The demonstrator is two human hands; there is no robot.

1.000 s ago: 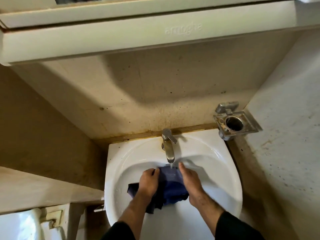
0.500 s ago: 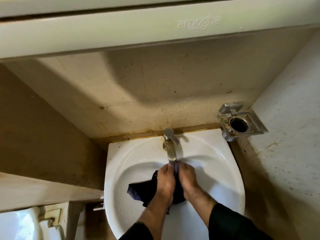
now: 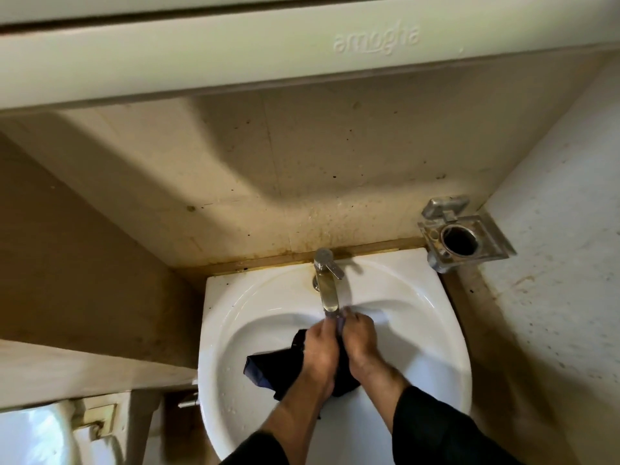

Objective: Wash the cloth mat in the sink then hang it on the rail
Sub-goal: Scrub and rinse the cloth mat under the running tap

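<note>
A dark blue cloth mat lies bunched in the white sink, its loose end trailing to the left. My left hand and my right hand are pressed close together on it, both gripping the cloth just under the spout of the steel tap. Much of the mat is hidden between and beneath my hands. No rail is in view.
A metal holder with a round hole is fixed to the wall at the sink's back right corner. A white cabinet juts out overhead. A low ledge and a white toilet tank stand to the left.
My hands, spread apart on the mat a second ago, have come together under the tap, bunching the cloth between them. The view has shifted slightly downward.
</note>
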